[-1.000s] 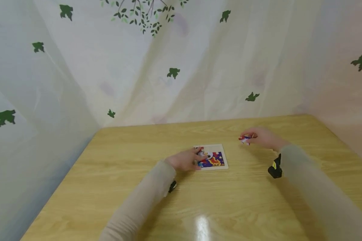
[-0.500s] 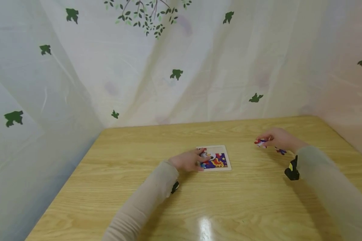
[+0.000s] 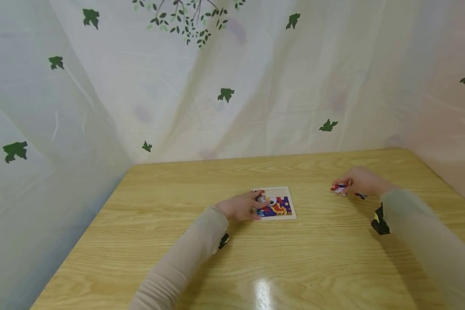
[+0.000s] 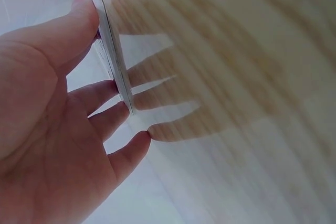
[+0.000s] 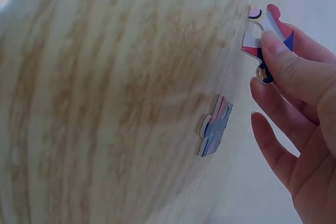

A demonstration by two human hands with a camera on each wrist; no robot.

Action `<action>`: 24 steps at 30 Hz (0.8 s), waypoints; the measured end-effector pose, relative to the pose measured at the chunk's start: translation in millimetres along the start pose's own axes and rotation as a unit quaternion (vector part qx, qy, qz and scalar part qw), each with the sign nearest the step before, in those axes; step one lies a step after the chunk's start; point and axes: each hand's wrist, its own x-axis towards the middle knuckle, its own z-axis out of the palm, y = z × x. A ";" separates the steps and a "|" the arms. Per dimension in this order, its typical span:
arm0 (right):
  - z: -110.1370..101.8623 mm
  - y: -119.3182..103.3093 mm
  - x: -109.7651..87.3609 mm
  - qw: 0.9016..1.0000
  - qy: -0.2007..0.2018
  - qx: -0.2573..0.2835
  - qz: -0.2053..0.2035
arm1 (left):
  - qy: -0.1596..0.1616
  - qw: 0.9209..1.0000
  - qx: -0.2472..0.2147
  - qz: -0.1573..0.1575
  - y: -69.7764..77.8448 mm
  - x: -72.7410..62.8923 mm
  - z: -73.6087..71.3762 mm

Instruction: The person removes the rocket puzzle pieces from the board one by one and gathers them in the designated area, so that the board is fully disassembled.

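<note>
A jigsaw tray (image 3: 292, 210) with a pale border holds a colourful picture, partly filled in, with bare space along its top. My left hand (image 3: 240, 206) rests on its left side with spread fingers, thumb toward the near edge. In the left wrist view, fingertips of the left hand (image 4: 79, 114) touch the tray's edge (image 4: 116, 59). To the right, my right hand (image 3: 362, 181) pinches a red, white and blue puzzle piece (image 3: 339, 188) between thumb and fingers. Another puzzle piece (image 5: 215, 129) lies on the table just below the right hand (image 5: 299, 93).
The wooden table (image 3: 302, 267) runs back to a pale curtain (image 3: 170, 107) printed with green birds and leaves. A black wrist camera (image 3: 379, 221) hangs under the right sleeve, and another (image 3: 223, 240) under the left.
My right hand has moved to the right with the puzzle piece and dropped slightly, now over the other piece. The left hand stays on the tray. The view has shifted a little.
</note>
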 end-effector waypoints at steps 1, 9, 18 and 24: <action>0.4 0.3 0.0 1.000 -0.002 0.004 0.003 | 0.001 1.000 0.000 0.000 0.3 -0.2 -0.3; 4.1 1.0 -0.7 0.999 -0.010 0.031 0.015 | 0.002 1.000 0.004 -0.004 1.2 -1.1 -2.2; 7.8 2.6 -0.1 0.999 0.020 -0.042 -0.009 | 0.004 1.000 0.012 0.003 -0.2 1.6 -0.3; 12.6 2.8 -0.2 0.997 0.037 -0.066 -0.025 | 0.004 1.000 0.001 -0.004 -0.7 2.2 2.2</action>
